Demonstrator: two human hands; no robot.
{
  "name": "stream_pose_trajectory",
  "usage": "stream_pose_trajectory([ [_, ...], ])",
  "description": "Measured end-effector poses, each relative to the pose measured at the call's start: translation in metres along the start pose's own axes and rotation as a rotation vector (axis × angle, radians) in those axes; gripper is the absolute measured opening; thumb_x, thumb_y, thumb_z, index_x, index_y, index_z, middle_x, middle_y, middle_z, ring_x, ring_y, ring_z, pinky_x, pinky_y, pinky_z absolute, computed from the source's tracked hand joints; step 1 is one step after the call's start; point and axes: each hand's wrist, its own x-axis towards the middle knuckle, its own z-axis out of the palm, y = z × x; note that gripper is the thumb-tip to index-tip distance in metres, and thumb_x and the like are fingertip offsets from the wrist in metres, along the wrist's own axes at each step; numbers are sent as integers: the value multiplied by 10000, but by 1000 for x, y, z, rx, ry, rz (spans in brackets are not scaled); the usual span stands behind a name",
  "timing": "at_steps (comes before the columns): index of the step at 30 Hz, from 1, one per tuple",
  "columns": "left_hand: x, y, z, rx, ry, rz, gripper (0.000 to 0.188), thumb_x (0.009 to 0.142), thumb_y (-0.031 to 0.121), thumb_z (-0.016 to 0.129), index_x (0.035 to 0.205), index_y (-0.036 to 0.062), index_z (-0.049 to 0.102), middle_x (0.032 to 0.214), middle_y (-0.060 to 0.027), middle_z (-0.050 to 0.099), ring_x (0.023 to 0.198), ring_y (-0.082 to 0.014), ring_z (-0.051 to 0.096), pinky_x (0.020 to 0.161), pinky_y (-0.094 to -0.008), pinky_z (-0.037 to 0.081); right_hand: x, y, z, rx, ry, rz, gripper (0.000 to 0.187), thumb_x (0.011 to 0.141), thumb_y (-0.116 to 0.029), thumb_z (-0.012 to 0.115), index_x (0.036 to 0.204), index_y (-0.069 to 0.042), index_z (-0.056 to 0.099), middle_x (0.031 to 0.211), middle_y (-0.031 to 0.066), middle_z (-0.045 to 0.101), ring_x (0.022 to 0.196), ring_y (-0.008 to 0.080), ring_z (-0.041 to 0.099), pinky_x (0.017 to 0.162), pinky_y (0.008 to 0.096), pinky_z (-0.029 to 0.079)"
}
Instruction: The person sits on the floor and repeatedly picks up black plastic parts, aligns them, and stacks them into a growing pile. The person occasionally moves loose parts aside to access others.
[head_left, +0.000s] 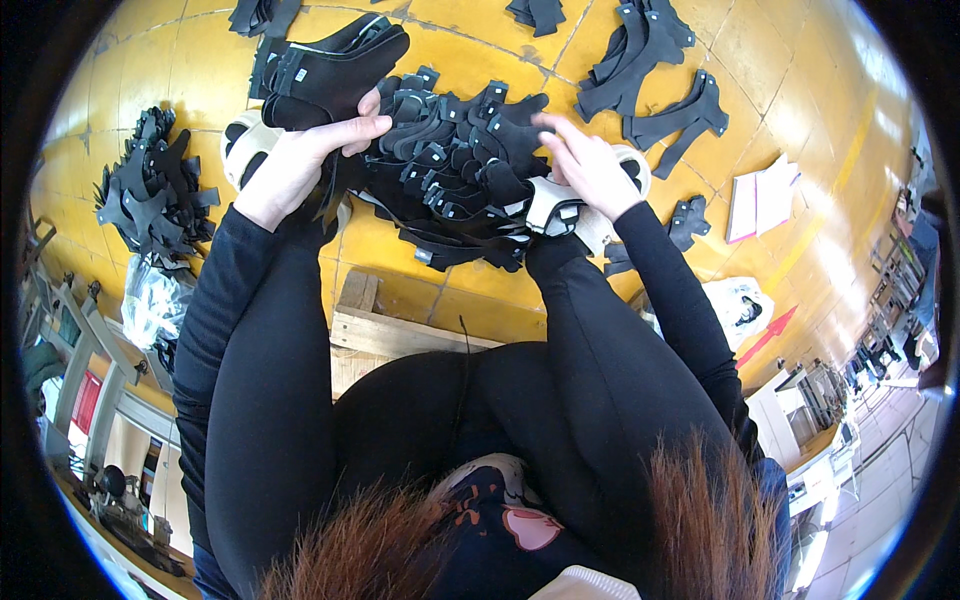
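My left hand [318, 160] is closed around a stack of black fabric pieces [335, 75] with small white labels, held up above the floor at the left of a large pile. That loose pile of similar black pieces [455, 160] lies on the floor between my feet, many showing white labels. My right hand [588, 165] is at the pile's right side, its fingers apart and slightly blurred. Its fingertips are close to a black piece at the pile's upper right; whether they touch it I cannot tell.
Another heap of black pieces [155, 195] lies at the left, with a clear plastic bag [155, 300] beside it. Flat black pieces [635, 60] are spread at the far right, near an open notebook [762, 202]. A wooden bench [375, 330] is beneath me.
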Motion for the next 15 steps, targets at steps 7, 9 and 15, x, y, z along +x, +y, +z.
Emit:
stream_pose_trajectory([
  [7,1,-1,-1,4,42,-77,141,878,56,693,896,78,555,802,48,505,674,-56,414,640,-211,340,30,-9,26,-561,254,-281,792,711,-282,827,1398,-143,459,1136,149,583,1138,319,587,968,421,452],
  [9,1,0,-1,14,7,-7,143,878,53,691,897,78,551,799,49,501,673,-56,413,639,-213,340,26,-7,24,-579,376,-390,590,710,-291,819,1211,-116,560,1160,132,569,1136,301,572,1009,427,413],
  [15,-1,0,1,0,24,12,140,881,55,688,904,79,553,795,53,491,675,-51,410,633,-214,333,1,-5,8,-529,269,-529,311,830,-384,705,797,-87,621,941,95,638,985,264,623,1126,500,270],
])
